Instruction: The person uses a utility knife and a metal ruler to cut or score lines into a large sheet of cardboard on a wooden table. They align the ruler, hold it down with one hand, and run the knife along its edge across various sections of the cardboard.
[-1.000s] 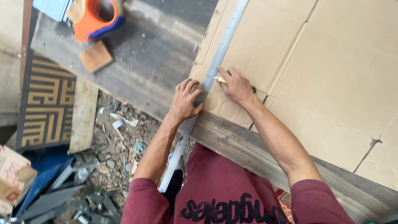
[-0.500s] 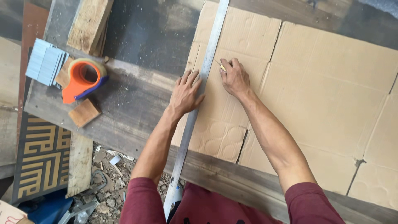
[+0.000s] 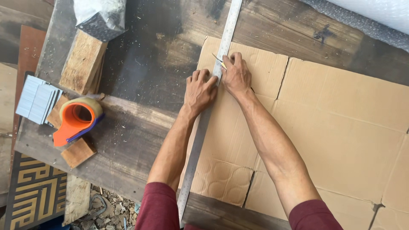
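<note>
A flattened brown cardboard sheet (image 3: 341, 127) lies on a dark wooden workbench (image 3: 145, 68). A long metal ruler (image 3: 200, 132) runs along the sheet's left edge, from the near bench edge to the far side. My left hand (image 3: 199, 91) presses flat on the ruler, fingers spread. My right hand (image 3: 235, 76) sits just right of the ruler near the sheet's far left corner, gripping a thin yellow pencil-like tool (image 3: 218, 60) whose tip touches the cardboard at the ruler's edge.
An orange tape dispenser (image 3: 76, 119) stands at the bench's left, with a stack of grey strips (image 3: 36, 99) and wooden blocks (image 3: 83, 64) beside it. A plastic bag (image 3: 100, 15) lies at the far left. Bubble wrap (image 3: 366, 17) lies far right. Rubble (image 3: 106, 206) covers the floor.
The camera view has shifted further over the bench. Both hands have slid along the ruler toward the cardboard's far left corner, left hand still pressing, right still holding the tool.
</note>
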